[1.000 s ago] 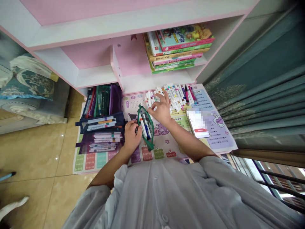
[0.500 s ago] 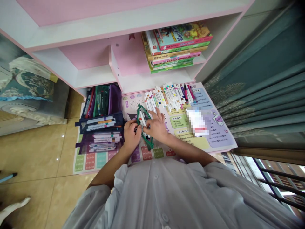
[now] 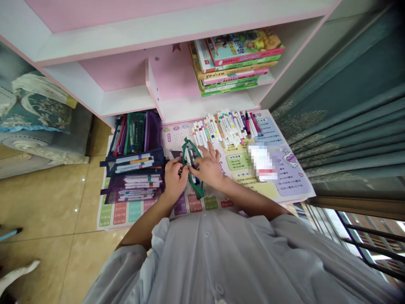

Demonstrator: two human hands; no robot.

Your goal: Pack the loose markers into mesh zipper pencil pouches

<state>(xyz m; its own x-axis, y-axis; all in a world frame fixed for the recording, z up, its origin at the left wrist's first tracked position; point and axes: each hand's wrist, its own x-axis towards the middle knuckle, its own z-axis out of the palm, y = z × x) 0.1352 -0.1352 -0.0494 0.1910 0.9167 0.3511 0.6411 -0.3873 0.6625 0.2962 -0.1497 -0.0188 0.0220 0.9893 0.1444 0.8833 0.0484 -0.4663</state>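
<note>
1. Your left hand (image 3: 176,178) is at the left side of the green pouch (image 3: 199,192); its fingers are curled in, and it appears to have the edge of the pouch between thumb and fingers.
2. Your right hand (image 3: 210,166) is at the other side, its thumb and forefinger over the opening and the remaining fingers spread apart. Whether it grips a marker, I cannot tell, because the fingertips are partly hidden.
3. The green pouch lies on the printed tabletop (image 3: 292,188), between your two hands, with its mouth open and some white markers (image 3: 190,156) inside.
4. Beyond your right hand lies the pile of loose markers (image 3: 228,128); the phone (image 3: 263,162) is to the right of this hand, apart from it.
5. To the left of your left hand, the dark blue pouch (image 3: 111,165) and the purple pouch (image 3: 115,192) lie near, both with markers inside.
6. I judge that the step in hand is the arranging of markers inside the green pouch.
7. In my opinion, the next move calls for a steady left hand at the edge, and for the right fingers to lay the markers parallel, away from the zip.
</note>
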